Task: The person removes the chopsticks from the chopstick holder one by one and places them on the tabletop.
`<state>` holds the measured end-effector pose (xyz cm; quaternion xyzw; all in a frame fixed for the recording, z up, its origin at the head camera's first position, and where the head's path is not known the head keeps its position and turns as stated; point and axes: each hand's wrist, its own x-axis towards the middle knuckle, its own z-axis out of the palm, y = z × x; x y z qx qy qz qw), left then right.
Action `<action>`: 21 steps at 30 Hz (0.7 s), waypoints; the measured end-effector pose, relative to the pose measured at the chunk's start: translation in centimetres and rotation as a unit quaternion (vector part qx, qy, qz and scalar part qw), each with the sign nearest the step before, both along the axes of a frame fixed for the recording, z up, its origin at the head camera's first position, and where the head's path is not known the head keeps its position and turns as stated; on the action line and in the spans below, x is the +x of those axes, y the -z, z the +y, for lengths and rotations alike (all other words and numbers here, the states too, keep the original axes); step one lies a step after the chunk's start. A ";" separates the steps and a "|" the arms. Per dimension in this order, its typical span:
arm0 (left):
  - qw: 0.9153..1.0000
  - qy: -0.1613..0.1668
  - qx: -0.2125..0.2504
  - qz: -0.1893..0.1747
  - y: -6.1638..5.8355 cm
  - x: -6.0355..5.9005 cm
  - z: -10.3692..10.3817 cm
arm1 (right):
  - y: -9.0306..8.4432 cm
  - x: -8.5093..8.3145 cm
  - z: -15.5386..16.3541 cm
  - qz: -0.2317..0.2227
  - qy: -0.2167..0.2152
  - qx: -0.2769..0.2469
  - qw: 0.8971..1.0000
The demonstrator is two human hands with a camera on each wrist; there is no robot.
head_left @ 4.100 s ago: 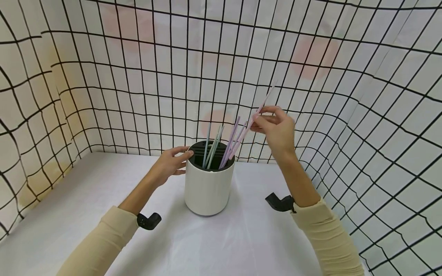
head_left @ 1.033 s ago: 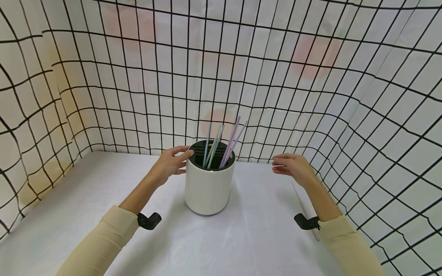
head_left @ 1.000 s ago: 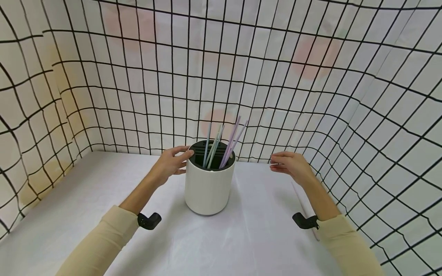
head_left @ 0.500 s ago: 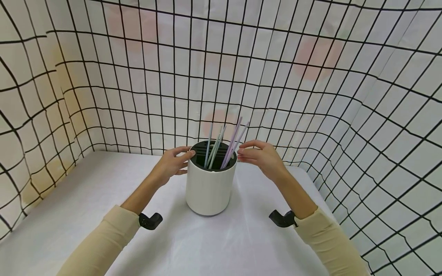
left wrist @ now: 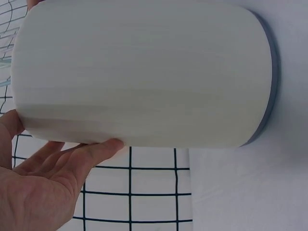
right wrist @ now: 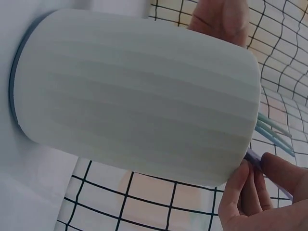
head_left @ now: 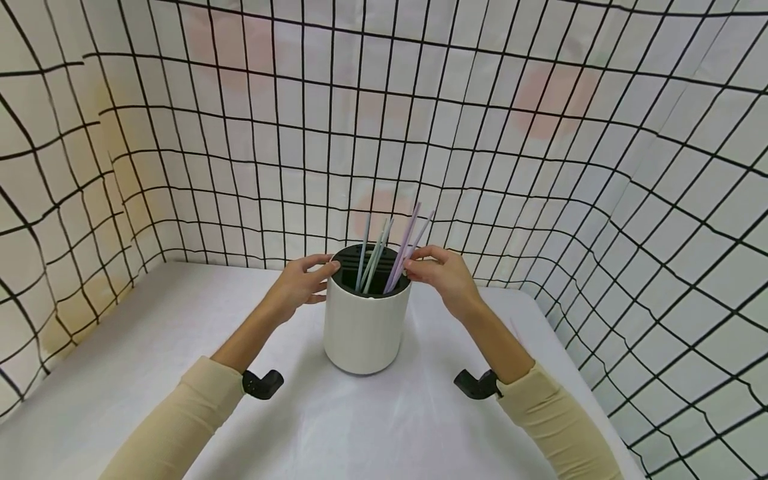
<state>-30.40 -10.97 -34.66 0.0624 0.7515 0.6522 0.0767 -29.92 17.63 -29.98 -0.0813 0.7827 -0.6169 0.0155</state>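
Left hand: your left hand (head_left: pixel 298 288) rests against the left wall of the cup (head_left: pixel 366 327) near the rim, fingers fairly straight, steadying it; the left wrist view shows the fingers (left wrist: pixel 91 151) lying along the cup's side, a released grip, nothing clasped.
Right hand: your right hand (head_left: pixel 441 277) is at the cup's right rim; the right wrist view shows fingertips (right wrist: pixel 250 180) pinching a purple straw (head_left: pixel 407 241) just above the rim.
Straws: they stand in the cup's black slotted top (head_left: pixel 345 263), bluish straws (head_left: pixel 367 250) nearly upright, the purple ones leaning up and right.
Key relation: the pinched straw's long axis tilts up and right, towards your right hand, which is the nearer one; any pull would have to follow that slant.
Cup: upright on the white bench (head_left: pixel 180 373), near its middle.
Edges and room: the grid curtain (head_left: pixel 540 167) closes in behind and on both sides, nearer on the right; open air above the straws and bare bench in front.
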 end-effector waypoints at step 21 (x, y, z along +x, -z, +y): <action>1.000 0.000 0.008 -0.002 -0.1 0.0 0.1 | -6.4 0.1 2.2 0.079 0.031 -0.100 0.991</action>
